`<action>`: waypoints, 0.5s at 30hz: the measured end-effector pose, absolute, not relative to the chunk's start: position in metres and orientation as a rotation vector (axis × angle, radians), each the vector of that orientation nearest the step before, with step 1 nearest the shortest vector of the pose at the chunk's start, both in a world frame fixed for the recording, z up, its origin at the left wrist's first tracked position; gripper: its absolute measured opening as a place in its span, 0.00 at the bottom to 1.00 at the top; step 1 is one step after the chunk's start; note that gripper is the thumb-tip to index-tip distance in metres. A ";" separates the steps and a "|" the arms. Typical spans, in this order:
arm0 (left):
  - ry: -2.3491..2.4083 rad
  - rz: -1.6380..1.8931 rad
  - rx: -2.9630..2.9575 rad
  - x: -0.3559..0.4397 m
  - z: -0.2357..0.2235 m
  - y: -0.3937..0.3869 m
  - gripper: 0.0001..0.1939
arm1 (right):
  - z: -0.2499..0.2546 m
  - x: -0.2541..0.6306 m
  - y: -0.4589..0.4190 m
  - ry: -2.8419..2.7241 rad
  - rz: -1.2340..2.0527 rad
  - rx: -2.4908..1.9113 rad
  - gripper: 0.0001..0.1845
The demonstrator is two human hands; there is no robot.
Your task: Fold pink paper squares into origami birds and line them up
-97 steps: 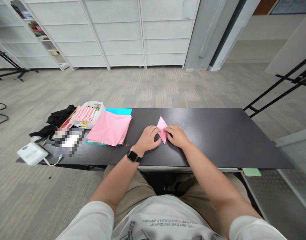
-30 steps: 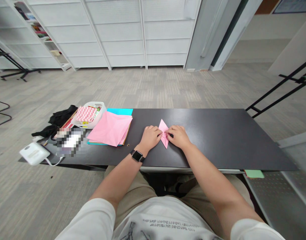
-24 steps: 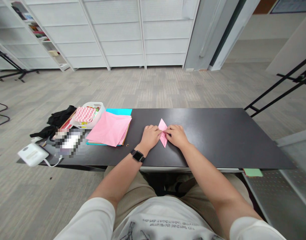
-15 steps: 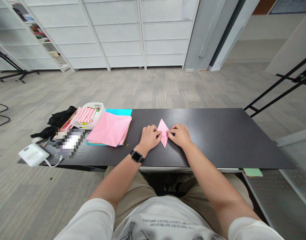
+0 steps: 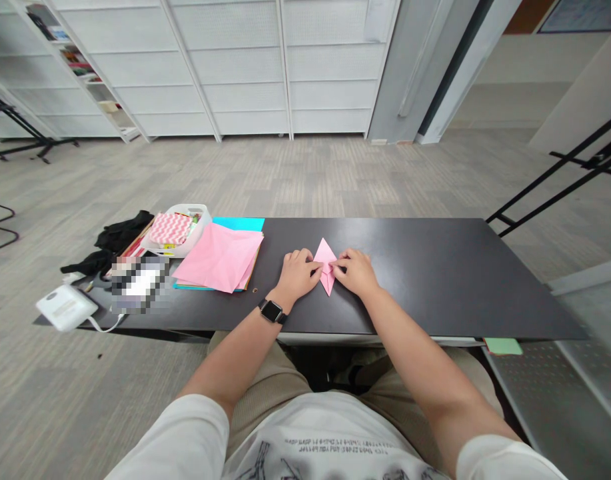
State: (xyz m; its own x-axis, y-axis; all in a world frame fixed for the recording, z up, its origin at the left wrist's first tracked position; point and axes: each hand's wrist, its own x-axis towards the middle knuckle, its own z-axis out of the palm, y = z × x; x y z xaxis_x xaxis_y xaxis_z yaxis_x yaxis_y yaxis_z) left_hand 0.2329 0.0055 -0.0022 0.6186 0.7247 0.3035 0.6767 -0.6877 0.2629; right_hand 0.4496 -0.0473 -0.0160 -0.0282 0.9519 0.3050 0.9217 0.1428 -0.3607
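Well, I see the diamond-folded pink paper (image 5: 325, 251) on the black counter (image 5: 435, 273), left hand (image 5: 299, 273) and right hand (image 5: 356, 271) apart at its opposite edges. Their fingertips cover its side corners, so I can't tell whether either pinches it. Farther left, I can't make out the pixelated object (image 5: 140, 283) near the white basket (image 5: 197, 235).

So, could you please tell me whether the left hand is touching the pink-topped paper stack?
Apart: the head view shows dark tabletop between the left hand and the paper stack.

Both forearms (image 5: 234, 352) forward, fingers (image 5: 314, 266) bent.
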 end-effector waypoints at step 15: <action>1.361 0.778 2.610 0.211 0.004 0.015 0.12 | -0.022 0.458 -0.046 -1.967 0.153 -1.739 0.13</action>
